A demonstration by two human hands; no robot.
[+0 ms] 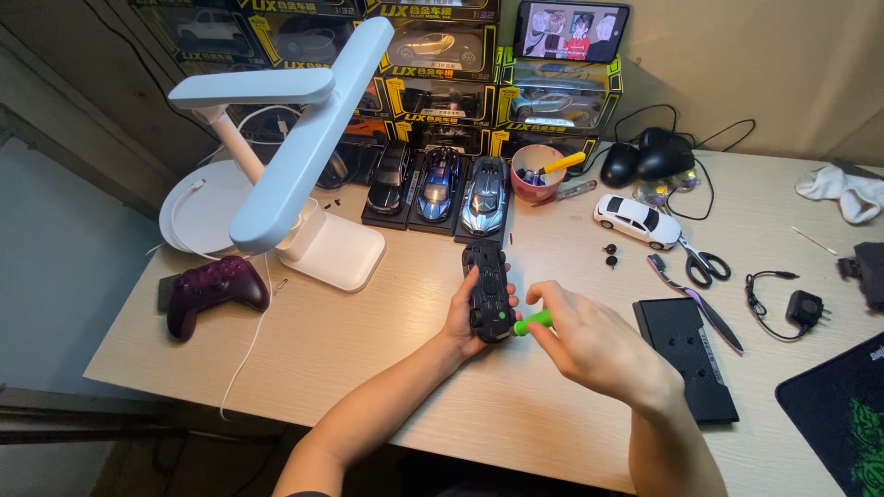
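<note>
The black model car [488,293] is held upside down just in front of the row of three display cars [440,189], its underside turned up. It is gripped by the left hand [465,320], fingers wrapped around its body. A green-handled screwdriver [532,322] is pinched in the closed right hand [589,345], its tip set against the car's underside. A black flat base [686,354] lies to the right of the car.

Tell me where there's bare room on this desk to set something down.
Bare wood lies between the purple game controller and left hand, and along the near edge. Crowded: the back by the lamp and display cars, and around the scissors.
</note>
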